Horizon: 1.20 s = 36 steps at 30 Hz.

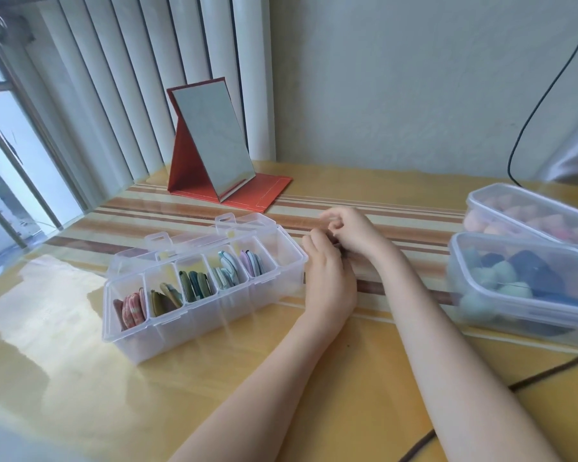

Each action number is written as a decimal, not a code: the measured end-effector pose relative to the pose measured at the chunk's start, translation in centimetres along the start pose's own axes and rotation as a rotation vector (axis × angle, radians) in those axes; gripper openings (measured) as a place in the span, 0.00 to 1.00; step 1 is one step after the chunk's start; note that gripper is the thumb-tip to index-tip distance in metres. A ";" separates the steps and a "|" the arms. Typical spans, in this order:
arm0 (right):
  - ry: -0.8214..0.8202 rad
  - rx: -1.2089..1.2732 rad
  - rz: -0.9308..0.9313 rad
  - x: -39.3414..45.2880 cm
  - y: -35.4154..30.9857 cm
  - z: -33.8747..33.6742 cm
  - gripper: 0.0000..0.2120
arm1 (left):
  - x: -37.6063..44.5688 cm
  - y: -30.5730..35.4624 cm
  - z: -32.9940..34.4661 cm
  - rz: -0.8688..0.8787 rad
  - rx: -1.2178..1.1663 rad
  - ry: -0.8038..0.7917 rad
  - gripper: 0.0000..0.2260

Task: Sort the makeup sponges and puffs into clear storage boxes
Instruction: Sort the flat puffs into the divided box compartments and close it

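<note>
Left of center on the yellow striped table (364, 395), a clear divided box (201, 295) stands with its lid open, flat puffs (132, 310) on edge in 5 of its compartments — pink, olive, dark green, pale blue, lilac — while the rightmost compartment looks empty. Just beside its right end the left hand (327, 281) and right hand (351, 233) meet, fingers curled toward each other; whether they pinch anything I cannot tell, since the spot is blurred. At the right edge sit 2 clear lidded boxes — the nearer one (514, 315) holding blue and teal sponges, the farther one (528, 211) pink and peach sponges. Behind stands a red folding mirror (211, 145), and a black cable (531, 118) hangs down the wall.
</note>
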State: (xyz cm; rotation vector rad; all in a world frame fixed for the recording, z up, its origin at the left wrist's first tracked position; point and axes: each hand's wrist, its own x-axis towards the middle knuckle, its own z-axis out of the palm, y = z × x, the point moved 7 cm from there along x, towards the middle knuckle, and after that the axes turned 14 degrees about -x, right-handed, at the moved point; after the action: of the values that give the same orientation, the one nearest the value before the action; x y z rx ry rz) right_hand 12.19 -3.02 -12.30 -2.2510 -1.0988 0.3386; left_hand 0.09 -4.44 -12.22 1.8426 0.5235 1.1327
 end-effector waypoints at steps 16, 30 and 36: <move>0.167 -0.191 -0.219 -6.4 -9.7 0.0 0.04 | 5.1 1.0 -14.4 -0.099 -0.016 0.070 0.13; -0.236 -0.309 -0.207 -6.2 -9.1 1.2 0.05 | 4.8 1.1 -11.9 -0.060 0.186 -0.138 0.09; -0.254 -0.160 -0.251 -6.9 -9.2 0.1 0.05 | 4.4 1.3 -11.3 -0.006 0.248 -0.204 0.04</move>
State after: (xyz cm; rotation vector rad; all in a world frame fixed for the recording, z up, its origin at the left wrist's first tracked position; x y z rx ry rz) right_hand 2.05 -4.04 -6.93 -2.2146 -1.5736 0.4539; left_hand -7.67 3.31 -6.79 2.1410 0.5698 0.8937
